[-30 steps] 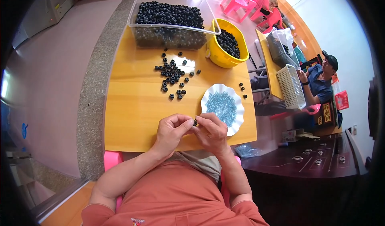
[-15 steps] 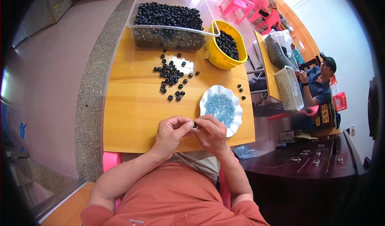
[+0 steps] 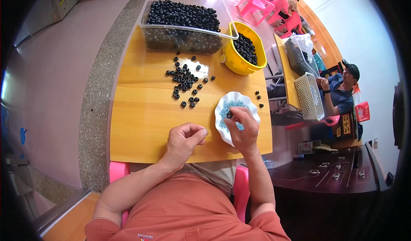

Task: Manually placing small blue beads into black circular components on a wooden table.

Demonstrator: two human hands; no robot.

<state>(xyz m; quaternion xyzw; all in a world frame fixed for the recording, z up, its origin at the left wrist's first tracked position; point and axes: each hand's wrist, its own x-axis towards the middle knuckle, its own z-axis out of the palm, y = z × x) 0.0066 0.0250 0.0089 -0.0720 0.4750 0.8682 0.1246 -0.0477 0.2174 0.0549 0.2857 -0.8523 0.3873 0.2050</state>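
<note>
Over the white scalloped plate [image 3: 218,109], my right hand [image 3: 245,133] pinches a small black ring-shaped piece [image 3: 230,114] between thumb and fingertips. Tiny clear-blue beads [image 3: 244,102] lie in the plate, partly covered by that hand. My left hand [image 3: 183,142] is closed above the table's near part, thumb pressed against forefinger; whatever it may hold is hidden or too small to see. Beyond my hands, a loose group of black ring-shaped pieces [image 3: 185,79] is spread on the wooden table [image 3: 143,112].
A clear plastic bin [image 3: 182,37] full of black pieces stands at the table's far side, beside a yellow bucket [image 3: 239,61] of the same. Several stray pieces lie right of the plate. To the right, a person [image 3: 340,93] sits at another table with a white perforated basket [image 3: 309,96].
My right hand has moved away from the left, rightward and forward over the plate, carrying the black piece. My left hand stays in nearly the same place, still pinched.
</note>
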